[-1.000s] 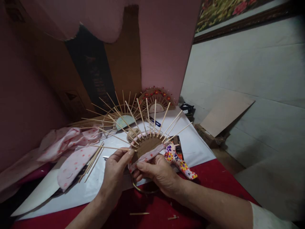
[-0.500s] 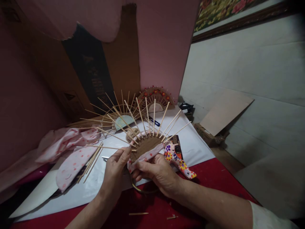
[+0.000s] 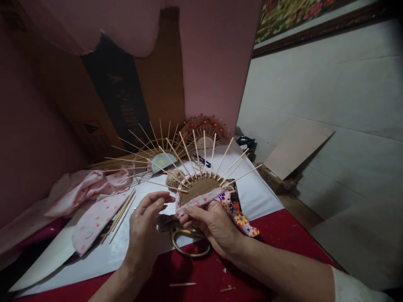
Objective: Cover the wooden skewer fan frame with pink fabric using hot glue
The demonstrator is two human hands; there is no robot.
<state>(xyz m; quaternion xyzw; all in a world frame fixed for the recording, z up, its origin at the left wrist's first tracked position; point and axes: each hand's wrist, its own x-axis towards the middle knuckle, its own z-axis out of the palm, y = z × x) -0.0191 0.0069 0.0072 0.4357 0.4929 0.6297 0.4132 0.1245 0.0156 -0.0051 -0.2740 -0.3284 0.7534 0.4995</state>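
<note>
My right hand (image 3: pixel 214 224) grips the lower straight edge of a half-round cardboard piece (image 3: pixel 200 189) between thumb and fingers. Pink dotted fabric wraps the piece's border, and several thin wooden sticks (image 3: pixel 204 153) fan out from its curved edge. To the left of it, my left hand (image 3: pixel 149 216) is apart from the piece, fingers curved and parted, holding nothing. Below the piece lies a pair of scissors (image 3: pixel 190 253) with brass-coloured handles, partly hidden by my right hand. A flower-patterned cloth object (image 3: pixel 241 220) sits behind my right wrist.
A ball of twine (image 3: pixel 174 179) and a second stick fan with a pale green half-round (image 3: pixel 162 162) stand behind. Further back is a fan with red flowers (image 3: pixel 204 123). Leftward lie loose sticks (image 3: pixel 118 216), a dotted fabric half-round (image 3: pixel 94 226) and crumpled pink cloth (image 3: pixel 94 184).
My left hand has let go of the cardboard piece and moved left. My right hand has shifted the piece slightly to the right, and more of the scissors shows.
</note>
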